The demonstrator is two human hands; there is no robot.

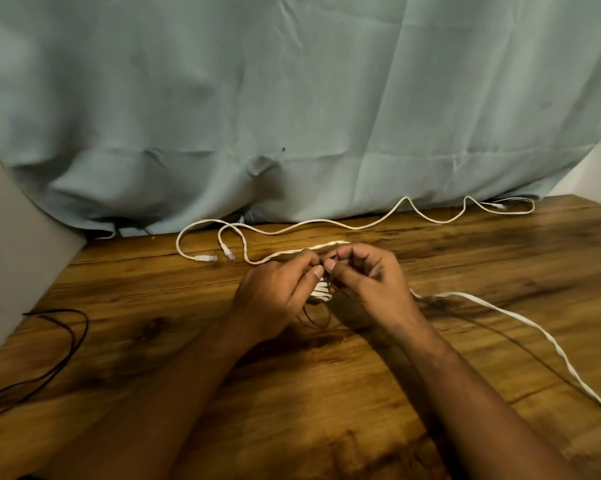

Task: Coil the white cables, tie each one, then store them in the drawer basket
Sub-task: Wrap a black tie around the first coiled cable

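A small coil of white flat cable (321, 292) sits between my hands at the middle of the wooden table (327, 393). My left hand (278, 289) holds the coil from the left. My right hand (368, 275) pinches a thin dark tie (309, 317) at the coil, thumb tips nearly touching. The tie's loose end loops below the coil. A loose tail of the flat cable (534, 327) runs off to the right edge. A second white cable (344, 225) with clear plugs lies stretched along the table's far edge. No drawer basket is in view.
A pale blue-green cloth (292, 98) hangs behind the table. A thin dark cord (67, 348) lies at the table's left edge. A grey wall panel (15, 237) stands on the left.
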